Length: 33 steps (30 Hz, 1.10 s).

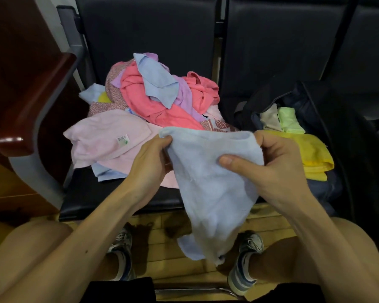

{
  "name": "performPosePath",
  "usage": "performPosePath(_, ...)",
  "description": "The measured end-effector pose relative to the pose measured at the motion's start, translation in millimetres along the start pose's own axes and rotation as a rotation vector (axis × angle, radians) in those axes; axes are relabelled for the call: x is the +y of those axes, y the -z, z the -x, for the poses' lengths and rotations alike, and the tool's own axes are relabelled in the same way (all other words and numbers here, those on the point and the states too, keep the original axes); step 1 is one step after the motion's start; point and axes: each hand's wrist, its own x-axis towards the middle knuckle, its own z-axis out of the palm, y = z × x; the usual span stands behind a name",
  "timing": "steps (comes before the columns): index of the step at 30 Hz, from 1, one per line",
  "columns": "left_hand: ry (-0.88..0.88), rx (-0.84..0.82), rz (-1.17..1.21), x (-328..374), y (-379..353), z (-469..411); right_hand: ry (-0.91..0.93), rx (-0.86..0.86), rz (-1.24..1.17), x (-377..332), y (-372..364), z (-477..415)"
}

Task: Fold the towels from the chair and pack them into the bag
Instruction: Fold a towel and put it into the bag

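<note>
A light blue towel (210,182) hangs in front of me, held up by its top edge. My left hand (149,162) pinches its left corner. My right hand (269,162) grips the right part, thumb pressed on the front. Behind it, a heap of towels (153,95) in pink, coral, lilac and blue lies on the dark chair seat (92,197). A pale pink towel (105,138) with a label lies at the heap's front left. On the seat to the right stands an open dark bag (311,101) holding folded yellow (313,154), green (289,120) and beige (270,120) towels.
A wooden armrest (31,106) on a grey frame borders the chair at left. Dark padded backrests (149,29) rise behind both seats. My knees and shoes are at the bottom, over a wooden floor (162,235).
</note>
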Motion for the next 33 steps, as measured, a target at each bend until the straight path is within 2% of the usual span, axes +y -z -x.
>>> performPosePath(3, -0.011, 0.027, -0.022, 2, -1, 2, 0.019, 0.051, 0.005, -4, 1, -1)
performPosePath(5, -0.084, 0.050, -0.083, 6, -5, 8, -0.022, 0.090, -0.028, -6, 3, -1)
performPosePath(10, -0.248, 0.043, -0.157, 10, -11, 20, -0.232, 0.097, -0.191, 2, 6, -3)
performPosePath(14, -0.148, 0.008, -0.078, 9, -10, 17, -0.514, 0.122, -0.338, 28, 7, -4)
performPosePath(17, -0.047, -0.023, -0.027, 5, -11, 21, -0.596, 0.125, -0.434, 40, 7, 0)
performPosePath(19, 0.042, -0.011, 0.014, 6, -10, 20, -0.600, 0.041, -0.506, 47, 5, 3)
performPosePath(22, 0.109, 0.031, 0.065, 7, -9, 15, -0.589, -0.172, -0.534, 66, -4, 16)
performPosePath(27, 0.120, 0.005, 0.073, 12, -14, 15, -0.542, -0.529, -0.249, 78, -20, 43)
performPosePath(31, 0.209, 0.064, 0.286, 13, -13, 8, -0.587, -0.527, -0.146, 78, -36, 52)
performPosePath(33, 0.217, 0.075, 0.270, 12, -9, 9, -0.590, -0.495, -0.102, 80, -42, 54)
